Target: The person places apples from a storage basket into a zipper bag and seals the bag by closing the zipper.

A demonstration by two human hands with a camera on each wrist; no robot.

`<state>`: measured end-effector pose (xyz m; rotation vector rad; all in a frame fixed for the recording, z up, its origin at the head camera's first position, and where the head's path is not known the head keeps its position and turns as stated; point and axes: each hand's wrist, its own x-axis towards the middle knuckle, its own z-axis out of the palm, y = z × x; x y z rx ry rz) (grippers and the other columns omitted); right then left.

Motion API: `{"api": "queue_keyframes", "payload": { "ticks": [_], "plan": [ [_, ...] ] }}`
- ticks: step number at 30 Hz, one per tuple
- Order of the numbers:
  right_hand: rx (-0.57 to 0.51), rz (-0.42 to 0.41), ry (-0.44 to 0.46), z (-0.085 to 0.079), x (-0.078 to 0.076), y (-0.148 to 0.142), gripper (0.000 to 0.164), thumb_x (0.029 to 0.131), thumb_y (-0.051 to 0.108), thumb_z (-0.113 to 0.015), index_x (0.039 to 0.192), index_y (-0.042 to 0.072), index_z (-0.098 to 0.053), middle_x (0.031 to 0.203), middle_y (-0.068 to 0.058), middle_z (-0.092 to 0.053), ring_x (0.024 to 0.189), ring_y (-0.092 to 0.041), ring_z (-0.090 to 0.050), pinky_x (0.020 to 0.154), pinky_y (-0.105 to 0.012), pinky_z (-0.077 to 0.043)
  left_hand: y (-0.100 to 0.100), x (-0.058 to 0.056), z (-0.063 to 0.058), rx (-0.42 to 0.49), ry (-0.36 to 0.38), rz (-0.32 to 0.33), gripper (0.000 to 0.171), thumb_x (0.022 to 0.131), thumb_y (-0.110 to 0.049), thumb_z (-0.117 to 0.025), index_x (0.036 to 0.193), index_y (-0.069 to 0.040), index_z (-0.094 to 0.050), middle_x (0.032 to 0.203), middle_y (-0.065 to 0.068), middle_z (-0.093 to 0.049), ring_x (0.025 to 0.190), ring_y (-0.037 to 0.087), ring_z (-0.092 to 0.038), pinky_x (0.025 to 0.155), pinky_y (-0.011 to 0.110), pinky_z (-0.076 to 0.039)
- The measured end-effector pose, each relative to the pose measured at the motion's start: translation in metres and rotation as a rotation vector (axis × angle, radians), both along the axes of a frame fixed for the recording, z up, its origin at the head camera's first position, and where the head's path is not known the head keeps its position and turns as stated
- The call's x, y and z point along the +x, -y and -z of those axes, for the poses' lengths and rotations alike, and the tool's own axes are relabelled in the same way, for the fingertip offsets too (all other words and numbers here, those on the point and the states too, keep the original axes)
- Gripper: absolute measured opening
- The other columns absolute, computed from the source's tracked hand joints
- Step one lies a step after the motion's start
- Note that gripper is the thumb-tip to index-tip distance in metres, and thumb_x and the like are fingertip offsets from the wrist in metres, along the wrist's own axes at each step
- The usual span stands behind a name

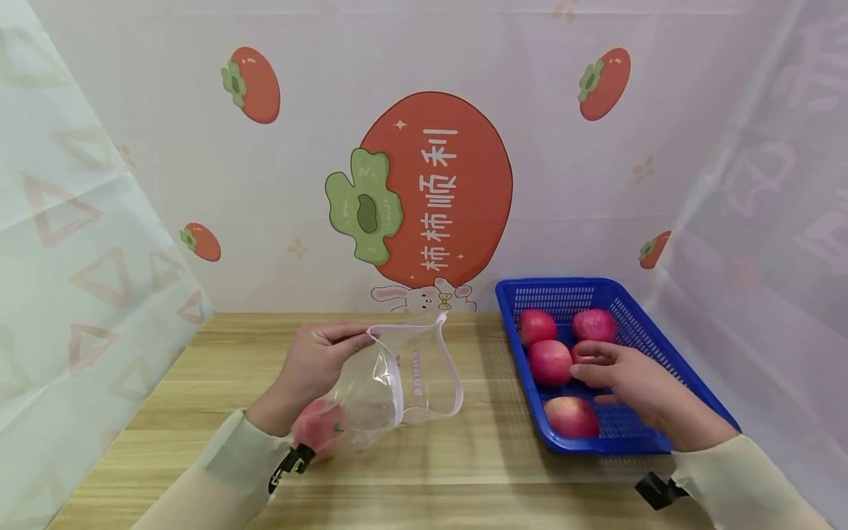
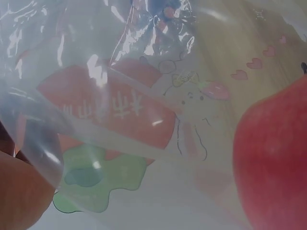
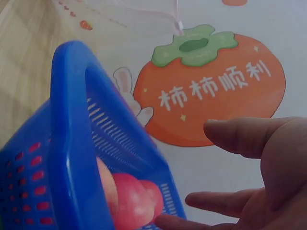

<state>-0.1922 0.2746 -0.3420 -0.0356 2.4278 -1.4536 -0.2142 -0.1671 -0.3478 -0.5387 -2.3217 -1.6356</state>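
The left hand [image 1: 321, 361] pinches the pink-trimmed rim of a clear bag [image 1: 371, 390] between thumb and fingers; the right hand [image 1: 632, 379] is relaxed, thumb and fingers apart, gripping nothing, with its fingertips at a red apple [image 1: 586, 358], though whether they touch it I cannot tell; the bag is held over the wooden table [image 1: 199, 390], its gaping mouth pointing right, toward the basket, and its long axis slanting from lower left up to the right; at its lower-left end a single apple [image 1: 316, 427] shows through the plastic, stem side turned right; the blue basket [image 1: 510, 346] stands beyond the bag's mouth, long axis running away from the person, holding five apples; behind stands a persimmon-printed backdrop [image 1: 550, 199].
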Motion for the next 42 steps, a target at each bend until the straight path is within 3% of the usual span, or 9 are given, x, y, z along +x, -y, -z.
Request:
{"api": "queue_keyframes", "payload": {
  "ticks": [6,10,13,17,22,28,33,36,42],
  "plan": [
    [0.164,-0.041,0.070,0.008,-0.002,-0.004,0.091,0.090,0.042,-0.074,0.150,-0.009,-0.029,0.141,-0.035,-0.042,0.118,-0.046,-0.051,0.084,-0.053,-0.054,0.000,0.001,0.001,-0.011,0.005,-0.008,0.016,0.087,-0.017,-0.079,0.100,-0.010,-0.081,0.096,0.000,-0.075,0.088,0.015,-0.068,0.075,0.026,-0.053],
    [0.328,-0.122,0.043,0.014,-0.003,0.001,0.084,0.086,0.039,-0.077,0.143,-0.011,-0.041,0.123,-0.027,-0.057,0.104,-0.035,-0.058,0.076,-0.049,-0.055,0.000,0.000,0.002,-0.010,-0.002,-0.006,0.015,0.087,-0.017,-0.079,0.100,-0.009,-0.081,0.096,0.000,-0.075,0.088,0.016,-0.068,0.075,0.027,-0.053],
    [0.417,-0.169,0.019,0.017,-0.004,0.005,0.079,0.084,0.040,-0.078,0.139,-0.007,-0.048,0.113,-0.015,-0.063,0.099,-0.029,-0.058,0.081,-0.051,-0.052,0.000,0.000,0.003,-0.012,-0.012,-0.002,0.016,0.086,-0.017,-0.079,0.100,-0.009,-0.081,0.096,0.000,-0.075,0.088,0.016,-0.068,0.075,0.027,-0.053],
    [0.490,-0.214,-0.004,0.021,-0.004,0.011,0.074,0.084,0.040,-0.078,0.137,-0.005,-0.053,0.112,-0.009,-0.064,0.102,-0.028,-0.057,0.091,-0.060,-0.045,0.000,-0.001,0.003,-0.012,-0.012,0.004,0.016,0.087,-0.017,-0.079,0.100,-0.009,-0.081,0.096,0.000,-0.075,0.089,0.015,-0.068,0.075,0.027,-0.054],
    [0.514,-0.258,-0.019,0.027,-0.004,0.015,0.046,0.083,0.023,-0.079,0.122,0.002,-0.064,0.090,-0.002,-0.063,0.086,-0.022,-0.057,0.081,-0.045,-0.049,0.000,-0.001,0.004,-0.007,-0.012,0.014,0.015,0.087,-0.015,-0.079,0.100,-0.008,-0.081,0.096,0.001,-0.075,0.089,0.016,-0.068,0.076,0.027,-0.054],
    [0.528,-0.244,-0.057,0.031,-0.005,0.013,0.034,0.079,0.019,-0.080,0.108,0.006,-0.066,0.080,-0.001,-0.059,0.078,-0.020,-0.055,0.071,-0.037,-0.045,0.000,-0.002,0.004,-0.005,-0.026,0.022,0.015,0.087,-0.015,-0.079,0.100,-0.008,-0.081,0.096,0.001,-0.075,0.088,0.015,-0.068,0.076,0.027,-0.054],
    [0.501,-0.181,-0.097,0.034,-0.005,0.006,0.034,0.074,0.008,-0.079,0.103,0.005,-0.062,0.075,-0.002,-0.059,0.071,-0.020,-0.056,0.064,-0.036,-0.047,0.001,-0.002,0.005,-0.014,-0.049,0.025,0.015,0.087,-0.015,-0.079,0.099,-0.008,-0.081,0.094,0.000,-0.075,0.085,0.014,-0.068,0.074,0.026,-0.053],
    [0.453,-0.157,-0.095,0.033,-0.005,0.004,0.041,0.073,0.006,-0.080,0.108,0.001,-0.059,0.077,-0.004,-0.059,0.072,-0.022,-0.056,0.064,-0.036,-0.048,0.002,-0.002,0.006,-0.012,-0.059,0.029,0.014,0.087,-0.014,-0.078,0.099,-0.007,-0.081,0.094,0.000,-0.075,0.085,0.013,-0.067,0.074,0.025,-0.053],
    [0.450,-0.185,-0.108,0.033,-0.004,0.002,0.052,0.074,0.012,-0.081,0.116,-0.006,-0.057,0.087,-0.003,-0.060,0.085,-0.024,-0.055,0.075,-0.039,-0.046,0.003,-0.002,0.007,-0.007,-0.058,0.032,0.014,0.087,-0.013,-0.079,0.100,-0.008,-0.081,0.096,0.001,-0.075,0.087,0.013,-0.068,0.074,0.025,-0.053]
  ]
}}
